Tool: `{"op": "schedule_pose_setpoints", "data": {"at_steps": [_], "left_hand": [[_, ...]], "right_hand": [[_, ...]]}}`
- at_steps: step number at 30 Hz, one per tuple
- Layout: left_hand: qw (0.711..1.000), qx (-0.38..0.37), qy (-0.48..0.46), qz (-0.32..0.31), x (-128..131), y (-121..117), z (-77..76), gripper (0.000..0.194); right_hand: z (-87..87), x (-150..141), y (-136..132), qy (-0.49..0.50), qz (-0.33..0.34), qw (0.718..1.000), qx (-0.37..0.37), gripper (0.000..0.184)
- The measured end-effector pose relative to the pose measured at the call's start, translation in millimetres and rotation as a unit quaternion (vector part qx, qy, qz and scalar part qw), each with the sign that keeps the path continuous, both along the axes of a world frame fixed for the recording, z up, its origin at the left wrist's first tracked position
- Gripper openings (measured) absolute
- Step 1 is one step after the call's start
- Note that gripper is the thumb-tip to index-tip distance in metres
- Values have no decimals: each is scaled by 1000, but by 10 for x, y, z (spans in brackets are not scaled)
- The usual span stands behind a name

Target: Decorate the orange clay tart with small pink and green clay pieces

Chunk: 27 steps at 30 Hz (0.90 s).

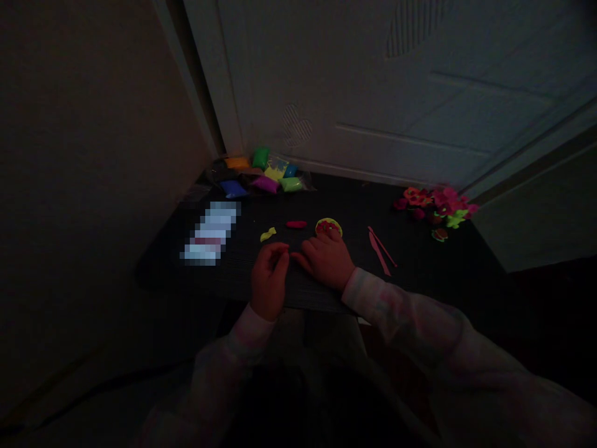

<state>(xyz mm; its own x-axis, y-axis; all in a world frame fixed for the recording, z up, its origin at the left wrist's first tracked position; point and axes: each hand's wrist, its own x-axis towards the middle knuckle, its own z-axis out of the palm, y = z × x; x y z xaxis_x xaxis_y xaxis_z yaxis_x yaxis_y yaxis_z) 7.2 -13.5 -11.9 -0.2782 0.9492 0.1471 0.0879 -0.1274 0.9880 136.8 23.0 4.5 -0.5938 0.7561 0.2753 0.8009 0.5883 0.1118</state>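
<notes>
Yellow disc: the round yellow piece [318, 227] with red and green bits lies on the desk [186, 283], partly hidden by the right hand [329, 258].
Right fingers: loosely bent, at the disc's near edge; cannot tell whether they press or grip.
Left fingers: curled, with a narrow gap to the thumb; cannot tell whether the left hand [269, 283] holds anything.
Feel: probably light and soft, like modelling clay, perhaps slightly tacky; it likely dents under pressure.
Weak spot: the small red and green bits could smear or come loose.
Hold: best by the outer rim, from 2 opposite sides, lightly.
Nearby: yellow scrap [268, 234], red tool [296, 224], 2 pink tools [380, 254].
</notes>
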Motion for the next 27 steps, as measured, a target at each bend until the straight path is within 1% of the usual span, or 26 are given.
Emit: {"op": "schedule_pose_setpoints", "data": {"at_steps": [8, 14, 16, 19, 23, 25, 27], "left_hand": [[1000, -9, -11, -2, 6, -7, 32, 10], [1000, -11, -15, -5, 3, 0, 23, 11], [1000, -9, -15, -5, 0, 3, 20, 11], [1000, -6, -16, -5, -8, 4, 21, 10], [1000, -5, -19, -2, -15, -4, 29, 10], [1000, -4, -20, -2, -11, -9, 32, 10], [1000, -2, -18, -3, -4, -9, 31, 10]], "right_hand": [[20, -7, -3, 0, -32, 999, 0, 50], [-10, -5, 5, 38, -49, 998, 0, 52], [-15, 8, 0, 62, -58, 996, 7, 50], [-32, 67, 11, 109, -77, 991, 21, 41], [-100, 206, 97, 183, -127, 974, 41, 26], [-135, 270, 151, 212, -150, 965, 47, 28], [-148, 305, 185, 225, -159, 960, 50, 31]]}}
